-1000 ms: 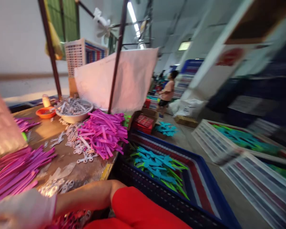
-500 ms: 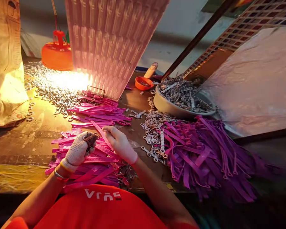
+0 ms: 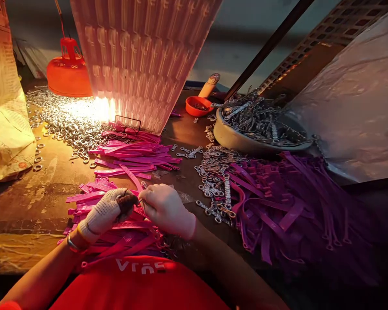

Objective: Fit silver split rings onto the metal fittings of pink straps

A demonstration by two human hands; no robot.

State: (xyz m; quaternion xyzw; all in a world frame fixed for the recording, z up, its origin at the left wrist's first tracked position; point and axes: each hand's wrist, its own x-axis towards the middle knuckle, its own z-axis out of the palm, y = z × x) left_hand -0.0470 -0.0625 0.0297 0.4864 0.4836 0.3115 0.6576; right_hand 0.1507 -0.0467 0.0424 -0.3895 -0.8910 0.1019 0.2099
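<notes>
Over a cluttered worktop (image 3: 40, 187), the right hand (image 3: 168, 209) pinches a pink strap (image 3: 131, 176); the left hand (image 3: 105, 211) curls close beside, its grip partly hidden. A loosened pinch could drop it into the pile of similar straps (image 3: 89, 198) beneath.

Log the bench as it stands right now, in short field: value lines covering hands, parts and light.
Left hand: gloved, curled, dark wrapping at the fingertips
Right hand: gloved, curled, close beside the left
At both hands: near end of one pink strap; which hand grips it is unclear
Beneath hands: pile of pink straps
Far left: loose metal rings
Light: red lamp, lit, above the rings
Right: purple straps beside scattered metal links
Back right: pale bowl heaped with metal pieces
</notes>
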